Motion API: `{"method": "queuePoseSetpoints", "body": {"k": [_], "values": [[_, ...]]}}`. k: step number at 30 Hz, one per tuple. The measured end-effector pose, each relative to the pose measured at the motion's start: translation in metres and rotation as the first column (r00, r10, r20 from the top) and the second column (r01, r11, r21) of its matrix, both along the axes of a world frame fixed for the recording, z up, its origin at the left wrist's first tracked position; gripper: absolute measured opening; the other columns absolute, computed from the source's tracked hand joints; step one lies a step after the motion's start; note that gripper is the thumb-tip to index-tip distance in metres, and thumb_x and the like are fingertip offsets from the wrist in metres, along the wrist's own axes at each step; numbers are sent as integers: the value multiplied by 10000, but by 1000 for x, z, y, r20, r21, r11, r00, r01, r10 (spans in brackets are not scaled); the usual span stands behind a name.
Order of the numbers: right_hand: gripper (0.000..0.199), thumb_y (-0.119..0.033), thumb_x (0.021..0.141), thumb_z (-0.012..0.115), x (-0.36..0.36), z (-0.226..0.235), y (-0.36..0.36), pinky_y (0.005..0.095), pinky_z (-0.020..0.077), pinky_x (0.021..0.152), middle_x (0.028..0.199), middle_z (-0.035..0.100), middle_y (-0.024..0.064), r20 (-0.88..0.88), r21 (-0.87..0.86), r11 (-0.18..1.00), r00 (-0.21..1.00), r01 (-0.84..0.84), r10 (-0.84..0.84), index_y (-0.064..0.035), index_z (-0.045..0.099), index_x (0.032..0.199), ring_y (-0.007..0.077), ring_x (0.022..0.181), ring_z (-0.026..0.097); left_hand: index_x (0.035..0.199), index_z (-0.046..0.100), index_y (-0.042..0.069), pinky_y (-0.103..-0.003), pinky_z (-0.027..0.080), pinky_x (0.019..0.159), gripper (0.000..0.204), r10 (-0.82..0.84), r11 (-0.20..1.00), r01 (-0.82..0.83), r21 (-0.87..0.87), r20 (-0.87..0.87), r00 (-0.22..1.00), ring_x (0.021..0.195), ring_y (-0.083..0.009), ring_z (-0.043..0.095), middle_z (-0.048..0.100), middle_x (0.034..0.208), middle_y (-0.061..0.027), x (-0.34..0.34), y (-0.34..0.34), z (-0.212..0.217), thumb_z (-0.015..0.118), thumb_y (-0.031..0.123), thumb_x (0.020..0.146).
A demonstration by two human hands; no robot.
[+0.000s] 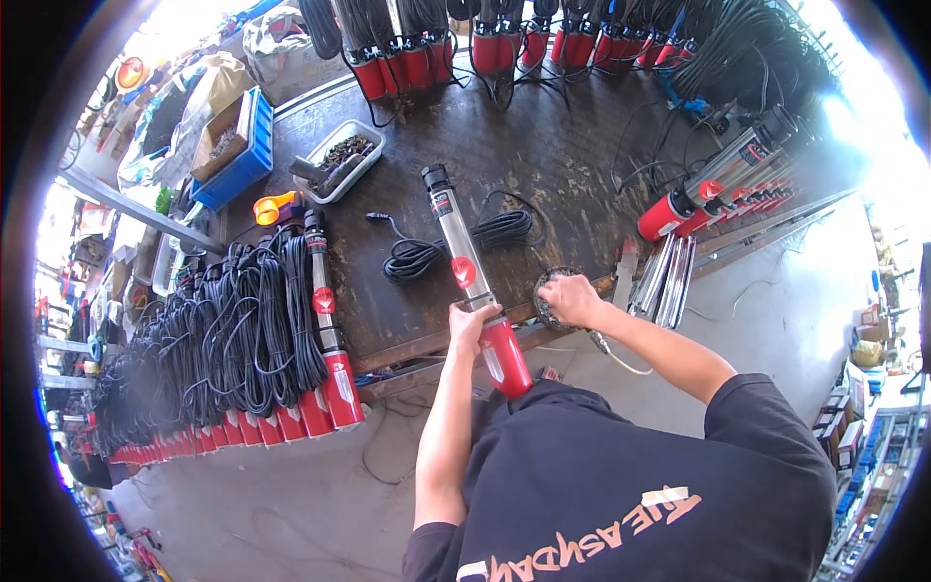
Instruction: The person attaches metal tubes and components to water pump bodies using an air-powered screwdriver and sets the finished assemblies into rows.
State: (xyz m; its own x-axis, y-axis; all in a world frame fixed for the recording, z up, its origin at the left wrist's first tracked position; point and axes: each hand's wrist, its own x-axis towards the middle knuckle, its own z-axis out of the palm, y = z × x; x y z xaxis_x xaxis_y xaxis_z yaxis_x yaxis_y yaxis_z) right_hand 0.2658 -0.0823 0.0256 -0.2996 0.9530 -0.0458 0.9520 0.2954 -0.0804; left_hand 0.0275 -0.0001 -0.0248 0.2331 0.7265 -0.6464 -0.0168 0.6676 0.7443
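A long submersible pump [464, 242], with a black top, silver tube and red lower end, lies slanting over the front edge of the workbench. Its red end reaches back to my dark shirt. My left hand [469, 325] is wrapped round it where silver meets red. At the bench edge, to the right of the pump, my right hand [570, 299] is closed with fingers down over a round dark dish [546, 308] that seems to hold small metal bits. What its fingertips grip is hidden. Beyond the pump is a coiled black cable [417, 260].
Many similar pumps [335, 388] with bundled cables line the left side; more red-ended pumps [417, 63] stand along the back. A white tub [339, 160] of small parts sits near a blue crate [238, 155]. Metal strips [669, 276] and pumps [669, 213] lie right. A hose [621, 357] hangs below.
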Motion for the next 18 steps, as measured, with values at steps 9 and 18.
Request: {"method": "queuePoseSetpoints", "body": {"k": [9,18], "values": [[60,-172,732,640,-2,-19,-16,373,556,674,752,657,9,92,47,994,991,-98,93,-134,662,691,210,886,629,1288,419,-30,-441,622,715,801,5,1000,-4,-9,24,1000,838,-258,687,621,1072,-159,-6,-2,-2,895,83,654],[99,-177,766,658,-9,-13,-18,374,562,677,800,698,43,237,22,997,970,-70,62,-127,718,706,232,919,668,1282,428,-43,-441,621,724,783,-9,1000,9,-14,26,1000,834,-256,688,628,1053,-160,-7,0,-6,887,85,661]]}}
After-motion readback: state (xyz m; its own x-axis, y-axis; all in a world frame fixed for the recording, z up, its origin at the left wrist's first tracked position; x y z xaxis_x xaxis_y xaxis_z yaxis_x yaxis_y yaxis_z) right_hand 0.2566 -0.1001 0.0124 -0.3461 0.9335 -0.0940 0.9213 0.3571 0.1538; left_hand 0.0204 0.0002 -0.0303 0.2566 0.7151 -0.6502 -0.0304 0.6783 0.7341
